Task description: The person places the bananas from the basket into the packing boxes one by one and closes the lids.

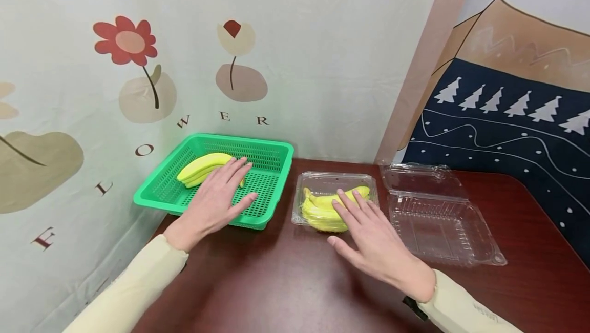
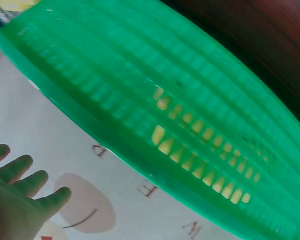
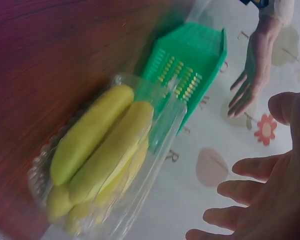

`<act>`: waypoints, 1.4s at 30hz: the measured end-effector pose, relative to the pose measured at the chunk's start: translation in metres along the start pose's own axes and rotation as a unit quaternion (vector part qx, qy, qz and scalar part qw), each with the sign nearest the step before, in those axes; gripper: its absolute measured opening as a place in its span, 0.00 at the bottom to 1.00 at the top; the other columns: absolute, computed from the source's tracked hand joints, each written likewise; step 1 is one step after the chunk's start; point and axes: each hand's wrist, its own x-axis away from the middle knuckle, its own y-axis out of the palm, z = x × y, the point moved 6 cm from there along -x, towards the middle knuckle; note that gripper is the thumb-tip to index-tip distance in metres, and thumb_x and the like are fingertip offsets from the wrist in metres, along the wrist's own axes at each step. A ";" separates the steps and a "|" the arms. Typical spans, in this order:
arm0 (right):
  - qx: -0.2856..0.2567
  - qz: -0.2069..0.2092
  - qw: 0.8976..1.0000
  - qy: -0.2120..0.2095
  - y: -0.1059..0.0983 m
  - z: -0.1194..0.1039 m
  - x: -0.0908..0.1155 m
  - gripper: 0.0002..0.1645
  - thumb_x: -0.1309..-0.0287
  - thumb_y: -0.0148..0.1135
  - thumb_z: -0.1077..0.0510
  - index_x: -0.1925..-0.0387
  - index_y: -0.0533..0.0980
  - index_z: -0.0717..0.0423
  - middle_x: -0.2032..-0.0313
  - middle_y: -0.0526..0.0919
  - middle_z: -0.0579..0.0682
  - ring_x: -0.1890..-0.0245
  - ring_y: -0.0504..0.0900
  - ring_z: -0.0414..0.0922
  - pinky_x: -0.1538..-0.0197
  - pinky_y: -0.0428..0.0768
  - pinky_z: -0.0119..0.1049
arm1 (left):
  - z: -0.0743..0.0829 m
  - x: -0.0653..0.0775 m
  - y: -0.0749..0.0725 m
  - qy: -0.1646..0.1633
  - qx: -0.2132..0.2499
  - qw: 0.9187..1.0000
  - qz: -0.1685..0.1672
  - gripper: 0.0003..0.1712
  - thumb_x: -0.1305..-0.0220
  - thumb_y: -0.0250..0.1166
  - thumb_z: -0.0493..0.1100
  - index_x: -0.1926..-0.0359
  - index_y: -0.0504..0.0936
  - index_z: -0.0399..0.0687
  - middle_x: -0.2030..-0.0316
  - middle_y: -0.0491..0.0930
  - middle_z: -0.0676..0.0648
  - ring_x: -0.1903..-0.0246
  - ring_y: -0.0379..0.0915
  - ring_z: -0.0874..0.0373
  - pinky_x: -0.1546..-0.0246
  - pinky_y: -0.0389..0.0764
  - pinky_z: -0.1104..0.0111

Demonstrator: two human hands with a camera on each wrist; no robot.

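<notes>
Left hand (image 1: 214, 194) hung over the bananas (image 1: 203, 164) in the basket (image 1: 265, 158), right hand (image 1: 369, 238) by the bunch (image 1: 322, 213) in the left box (image 1: 336, 179), both with fingers extended, gripping nothing; thin-looking plastic likely wanted light, even pressure.

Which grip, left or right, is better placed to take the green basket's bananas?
Probably the left grip: it's above the basket, near its bananas; the right grip is over the clear container.
</notes>
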 end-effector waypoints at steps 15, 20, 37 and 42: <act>-0.009 -0.057 0.997 -0.056 0.031 -0.045 -0.043 0.42 0.26 0.50 0.33 0.23 0.65 0.54 0.21 0.59 0.52 0.20 0.52 0.56 0.25 0.61 0.59 | -0.061 -0.013 0.002 -0.009 -0.071 0.997 -0.042 0.38 0.28 0.62 0.56 0.28 0.71 0.36 0.30 0.70 0.35 0.30 0.63 0.35 0.31 0.61 0.38; -0.013 -0.071 0.996 -0.059 0.039 -0.057 -0.058 0.43 0.26 0.48 0.31 0.22 0.63 0.52 0.21 0.58 0.51 0.20 0.53 0.56 0.25 0.60 0.58 | -0.077 -0.021 0.002 -0.005 -0.108 0.991 -0.074 0.40 0.29 0.63 0.57 0.27 0.68 0.35 0.32 0.72 0.33 0.31 0.65 0.35 0.32 0.63 0.38; 0.034 -0.094 0.991 -0.094 0.075 -0.084 -0.075 0.43 0.25 0.45 0.29 0.22 0.64 0.49 0.21 0.58 0.51 0.22 0.57 0.56 0.28 0.65 0.58 | -0.115 -0.042 0.022 -0.037 -0.159 0.969 -0.186 0.45 0.31 0.63 0.60 0.24 0.64 0.35 0.30 0.69 0.30 0.30 0.62 0.32 0.34 0.64 0.34; 0.038 -0.092 0.990 -0.096 0.079 -0.089 -0.075 0.42 0.25 0.45 0.30 0.22 0.64 0.49 0.21 0.58 0.51 0.22 0.58 0.54 0.28 0.66 0.59 | -0.129 -0.046 0.025 -0.066 -0.141 0.963 -0.218 0.46 0.30 0.61 0.60 0.24 0.62 0.34 0.28 0.64 0.27 0.29 0.59 0.28 0.34 0.62 0.32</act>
